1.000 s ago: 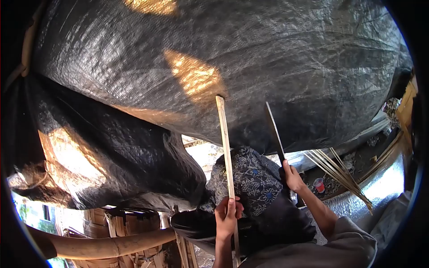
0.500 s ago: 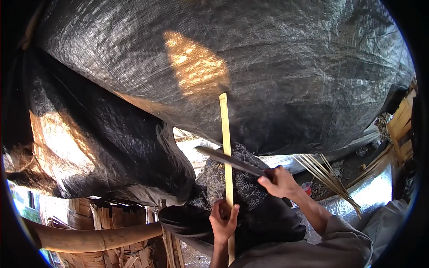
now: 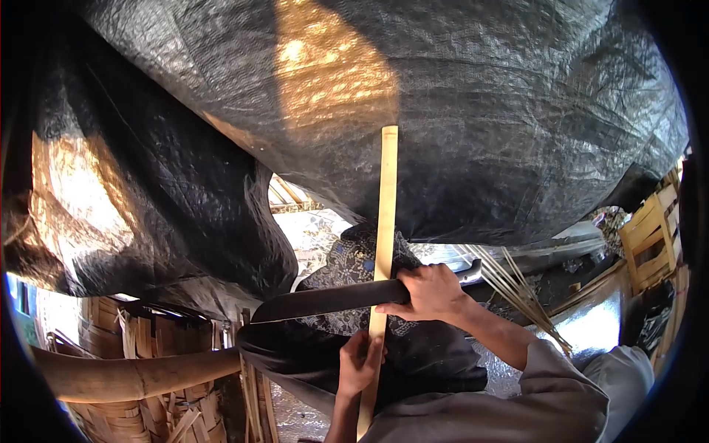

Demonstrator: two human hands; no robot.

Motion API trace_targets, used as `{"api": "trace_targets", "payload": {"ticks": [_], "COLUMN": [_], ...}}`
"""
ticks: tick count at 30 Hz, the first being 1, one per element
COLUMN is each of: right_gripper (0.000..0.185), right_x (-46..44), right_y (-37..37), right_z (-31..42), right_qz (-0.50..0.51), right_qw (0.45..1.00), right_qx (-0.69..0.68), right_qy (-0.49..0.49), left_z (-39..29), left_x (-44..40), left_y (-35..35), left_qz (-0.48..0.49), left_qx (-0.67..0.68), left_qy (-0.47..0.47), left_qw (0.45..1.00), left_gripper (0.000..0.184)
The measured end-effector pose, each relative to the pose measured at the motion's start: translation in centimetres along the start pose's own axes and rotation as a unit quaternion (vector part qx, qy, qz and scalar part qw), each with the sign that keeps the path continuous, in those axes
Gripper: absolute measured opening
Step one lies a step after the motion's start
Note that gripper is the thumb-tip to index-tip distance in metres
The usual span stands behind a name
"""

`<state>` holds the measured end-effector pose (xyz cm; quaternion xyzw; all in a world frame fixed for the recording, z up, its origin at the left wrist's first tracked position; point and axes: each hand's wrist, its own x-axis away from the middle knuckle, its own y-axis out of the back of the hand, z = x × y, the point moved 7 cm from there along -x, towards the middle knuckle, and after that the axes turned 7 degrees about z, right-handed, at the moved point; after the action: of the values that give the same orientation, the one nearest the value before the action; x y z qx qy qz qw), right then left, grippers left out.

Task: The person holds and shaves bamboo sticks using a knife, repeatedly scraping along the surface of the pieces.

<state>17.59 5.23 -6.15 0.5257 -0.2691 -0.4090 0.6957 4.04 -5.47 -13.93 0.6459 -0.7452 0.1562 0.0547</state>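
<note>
A long pale bamboo strip [image 3: 387,199] stands lengthwise over my lap, its far end against the dark tarp in view. My left hand [image 3: 360,363] is closed around its lower part. In my right hand [image 3: 430,293] is the handle of a machete [image 3: 332,298], its broad dark blade pointing left and lying across the strip. The thumb of that hand reaches to the strip, just above my left hand. Patterned dark cloth [image 3: 343,266] covers my leg beneath the blade.
A large black tarp [image 3: 473,148] hangs in front. Several thin bamboo sticks [image 3: 517,288] lean at the right, near a slatted wooden crate [image 3: 650,240]. At lower left, a thick bamboo pole [image 3: 148,378] crosses before woven bamboo baskets [image 3: 111,421].
My right hand has come down and left toward the strip, and the machete blade has swung from slanting up-left to nearly level, showing its flat side. My left hand still grips the strip.
</note>
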Motion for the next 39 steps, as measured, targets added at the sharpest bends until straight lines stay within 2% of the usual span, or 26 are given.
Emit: {"api": "trace_targets", "payload": {"ticks": [4,9,12,15,17,18,19,20,21,23,24,29,30,32,34,36,39], "right_gripper": [0.065,0.065,0.064,0.062,0.061,0.063,0.065,0.066,0.066,0.061,0.061,0.062,0.069,0.069,0.070,0.064,0.064], "right_x": [0.4,1.1,2.0,2.5,3.0,3.2,3.4,3.6,3.9,4.3,4.5,5.4,5.5,5.7,5.8,5.8,5.8], "right_y": [-1.2,-1.5,-1.6,-1.7,-2.0,-1.6,-1.3,-1.8,-1.9,-2.9,-3.0,-3.6,-3.0,-3.1,-3.2,-3.7,-4.1], "right_z": [0.2,0.8,1.4,1.6,1.6,2.0,2.5,2.5,2.7,2.6,2.6,3.7,4.2,4.1,4.0,3.4,3.3], "right_qz": [0.023,0.045,0.029,0.011,0.009,-0.028,-0.066,-0.061,-0.061,0.009,0.007,0.029,-0.034,-0.036,-0.035,0.026,0.042], "right_qw": [1.000,0.998,0.998,0.997,0.995,0.997,0.996,0.996,0.996,0.995,0.995,0.994,0.997,0.997,0.997,0.994,0.995], "right_qx": [-0.005,0.011,0.018,0.012,0.001,0.016,0.032,0.025,0.024,0.010,0.011,0.025,0.048,0.042,0.032,-0.006,-0.006], "right_qy": [-0.011,-0.043,-0.062,-0.079,-0.094,-0.071,-0.046,-0.052,-0.052,-0.104,-0.103,-0.100,-0.053,-0.058,-0.062,-0.102,-0.093], "left_z": [-0.6,-1.6,-1.6,1.1,4.6,4.8,4.8,5.1,5.6,6.3,6.0,2.8,2.5,2.5,2.0,2.1,2.9], "left_x": [-2.3,-3.6,-2.2,0.9,3.4,4.5,5.7,6.5,6.8,7.0,6.6,2.6,1.5,0.6,0.6,0.7,0.7], "left_y": [-0.2,-0.5,0.1,1.9,2.8,3.1,2.8,2.5,2.4,2.3,2.0,0.4,0.1,-0.2,-0.5,-0.5,-0.5], "left_qz": [-0.001,-0.024,-0.010,0.007,0.063,0.064,0.091,0.118,0.118,0.080,0.048,0.036,0.039,0.049,0.044,0.036,0.046], "left_qx": [0.060,0.062,0.059,-0.009,-0.031,-0.032,-0.006,0.019,0.018,0.039,0.026,0.006,0.012,0.017,0.023,0.031,0.068], "left_qy": [-0.012,-0.056,-0.041,-0.001,0.056,0.059,0.079,0.098,0.099,0.064,0.060,-0.010,-0.006,-0.020,-0.007,0.009,0.051], "left_qw": [0.998,0.996,0.997,1.000,0.996,0.996,0.993,0.988,0.988,0.994,0.997,0.999,0.999,0.998,0.999,0.999,0.995], "left_gripper": [0.016,0.016,0.018,0.022,0.026,0.026,0.028,0.030,0.030,0.035,0.037,0.039,0.040,0.044,0.044,0.045,0.045]}}
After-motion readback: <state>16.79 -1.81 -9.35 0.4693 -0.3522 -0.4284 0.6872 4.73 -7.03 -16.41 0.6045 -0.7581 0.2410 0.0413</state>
